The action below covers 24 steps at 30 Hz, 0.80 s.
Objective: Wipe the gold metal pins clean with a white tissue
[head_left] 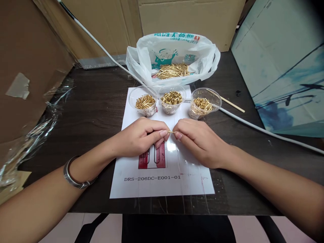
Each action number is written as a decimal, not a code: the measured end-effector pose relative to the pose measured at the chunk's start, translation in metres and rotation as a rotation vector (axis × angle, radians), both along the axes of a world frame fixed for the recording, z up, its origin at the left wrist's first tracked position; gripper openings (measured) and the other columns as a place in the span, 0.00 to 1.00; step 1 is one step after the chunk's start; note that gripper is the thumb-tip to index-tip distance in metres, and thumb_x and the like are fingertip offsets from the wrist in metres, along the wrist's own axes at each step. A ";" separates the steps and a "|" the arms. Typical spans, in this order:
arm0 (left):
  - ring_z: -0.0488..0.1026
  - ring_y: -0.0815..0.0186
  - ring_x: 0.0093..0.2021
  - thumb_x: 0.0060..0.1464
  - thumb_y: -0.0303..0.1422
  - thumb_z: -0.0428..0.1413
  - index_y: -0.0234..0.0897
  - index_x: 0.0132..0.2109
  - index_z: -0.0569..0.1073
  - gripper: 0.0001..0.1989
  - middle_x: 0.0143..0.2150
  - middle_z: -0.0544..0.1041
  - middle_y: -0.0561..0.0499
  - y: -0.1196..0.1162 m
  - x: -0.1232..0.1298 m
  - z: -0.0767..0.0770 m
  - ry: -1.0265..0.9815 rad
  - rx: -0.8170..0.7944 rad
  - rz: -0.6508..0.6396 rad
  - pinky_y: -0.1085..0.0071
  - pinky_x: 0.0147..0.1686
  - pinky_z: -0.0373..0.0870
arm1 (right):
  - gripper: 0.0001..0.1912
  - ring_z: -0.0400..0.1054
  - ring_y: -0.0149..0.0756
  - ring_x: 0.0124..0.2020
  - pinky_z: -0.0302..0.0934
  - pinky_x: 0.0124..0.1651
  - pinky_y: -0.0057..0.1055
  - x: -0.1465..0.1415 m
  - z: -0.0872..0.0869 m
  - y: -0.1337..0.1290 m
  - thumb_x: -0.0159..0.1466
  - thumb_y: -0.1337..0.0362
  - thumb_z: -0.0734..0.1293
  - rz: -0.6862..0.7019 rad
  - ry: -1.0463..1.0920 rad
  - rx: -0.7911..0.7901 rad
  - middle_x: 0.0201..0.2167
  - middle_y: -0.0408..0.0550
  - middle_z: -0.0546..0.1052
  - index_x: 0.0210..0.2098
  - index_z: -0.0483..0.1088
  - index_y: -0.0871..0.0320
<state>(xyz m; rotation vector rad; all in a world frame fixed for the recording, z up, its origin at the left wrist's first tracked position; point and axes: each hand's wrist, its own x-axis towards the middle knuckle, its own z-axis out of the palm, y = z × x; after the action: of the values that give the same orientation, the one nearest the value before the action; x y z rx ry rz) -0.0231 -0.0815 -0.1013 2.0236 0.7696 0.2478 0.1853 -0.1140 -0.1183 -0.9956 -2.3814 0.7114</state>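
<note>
My left hand (146, 135) and my right hand (199, 141) meet over a printed white sheet (152, 189). A thin brass pin (171, 132) spans the small gap between them, one end pinched in each hand's thumb and fingers. Just beyond stand three clear plastic cups: the left cup (132, 101) and right cup (217, 105) hold small slender brass pieces, the middle cup (164, 108) short brass tubes. Behind them a white plastic bag (133, 64) lies open with a heap of longer brass pins (174, 71) inside.
A white cable (253, 125) crosses the dark table (93, 91) behind the cups. Near the right cup lies a thin wooden stick (235, 104). Cardboard (182, 20) stands at the back and left, and a painted panel (283, 67) at the right.
</note>
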 end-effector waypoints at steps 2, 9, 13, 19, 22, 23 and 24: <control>0.65 0.74 0.26 0.63 0.30 0.45 0.34 0.30 0.68 0.14 0.24 0.70 0.56 0.000 0.001 0.001 -0.006 -0.006 0.016 0.77 0.31 0.62 | 0.14 0.54 0.31 0.29 0.49 0.35 0.31 -0.001 -0.002 0.000 0.68 0.65 0.51 -0.030 -0.023 0.055 0.26 0.45 0.64 0.30 0.61 0.62; 0.63 0.74 0.25 0.61 0.28 0.45 0.34 0.28 0.67 0.14 0.23 0.69 0.56 -0.002 0.004 0.001 0.011 0.045 0.065 0.76 0.30 0.61 | 0.12 0.53 0.33 0.29 0.49 0.33 0.33 -0.007 -0.004 -0.004 0.65 0.68 0.52 -0.128 -0.176 0.216 0.26 0.47 0.64 0.29 0.61 0.61; 0.64 0.73 0.25 0.62 0.29 0.45 0.34 0.28 0.67 0.15 0.23 0.69 0.55 -0.002 0.003 0.000 -0.001 0.039 0.062 0.76 0.30 0.61 | 0.10 0.53 0.34 0.29 0.48 0.33 0.33 -0.009 -0.002 -0.009 0.63 0.70 0.53 -0.172 -0.255 0.278 0.27 0.48 0.64 0.29 0.62 0.61; 0.64 0.73 0.25 0.63 0.31 0.44 0.34 0.29 0.68 0.15 0.23 0.69 0.55 0.001 0.001 0.000 -0.025 -0.035 0.019 0.76 0.30 0.62 | 0.07 0.51 0.37 0.28 0.45 0.29 0.34 -0.009 0.001 -0.010 0.59 0.72 0.55 -0.146 -0.354 0.469 0.26 0.50 0.63 0.28 0.63 0.60; 0.64 0.73 0.25 0.63 0.32 0.44 0.33 0.30 0.68 0.15 0.22 0.69 0.55 0.002 0.001 0.001 -0.018 -0.086 0.002 0.76 0.29 0.62 | 0.06 0.50 0.38 0.28 0.44 0.28 0.34 -0.006 0.002 -0.008 0.57 0.73 0.56 -0.080 -0.387 0.506 0.26 0.50 0.63 0.28 0.63 0.60; 0.65 0.72 0.25 0.62 0.32 0.44 0.33 0.30 0.68 0.15 0.22 0.69 0.55 0.002 0.001 0.001 -0.012 -0.094 -0.003 0.76 0.29 0.63 | 0.06 0.50 0.37 0.28 0.45 0.29 0.34 -0.005 0.002 -0.007 0.57 0.73 0.56 -0.063 -0.385 0.498 0.26 0.50 0.63 0.28 0.63 0.60; 0.65 0.72 0.25 0.62 0.32 0.44 0.33 0.29 0.68 0.15 0.22 0.69 0.54 0.002 0.001 0.001 -0.008 -0.095 -0.008 0.76 0.29 0.63 | 0.06 0.50 0.37 0.28 0.45 0.29 0.34 -0.004 0.003 -0.006 0.57 0.72 0.56 -0.051 -0.378 0.486 0.26 0.50 0.63 0.28 0.63 0.60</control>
<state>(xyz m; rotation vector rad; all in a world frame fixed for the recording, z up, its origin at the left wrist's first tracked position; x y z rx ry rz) -0.0224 -0.0792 -0.1002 1.9348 0.7547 0.2103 0.1809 -0.1204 -0.1157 -1.0321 -2.6425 -0.0971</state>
